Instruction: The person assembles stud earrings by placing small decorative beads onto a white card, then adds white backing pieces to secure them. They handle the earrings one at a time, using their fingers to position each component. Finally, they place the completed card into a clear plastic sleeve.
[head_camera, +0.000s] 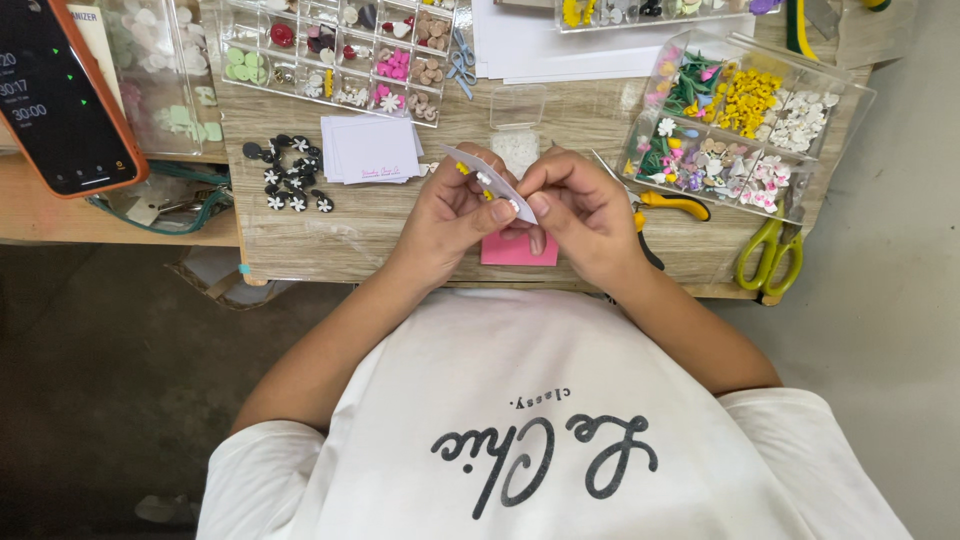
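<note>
My left hand (445, 215) and my right hand (580, 210) meet over the near edge of a wooden table (330, 235). Together they pinch a small white card (490, 180) held tilted between the fingertips. Tiny yellow and white pieces sit on the card. A pink pad (518, 250) lies on the table just under my hands. My fingers hide part of the card.
Black earrings with white flowers (288, 172) and a stack of white cards (370, 150) lie to the left. Clear compartment boxes of small coloured pieces (735, 120) (340, 55) stand behind. Green scissors (770, 255) and yellow-handled pliers (672, 205) rest at the right. A phone in an orange case (60, 95) hangs upper left.
</note>
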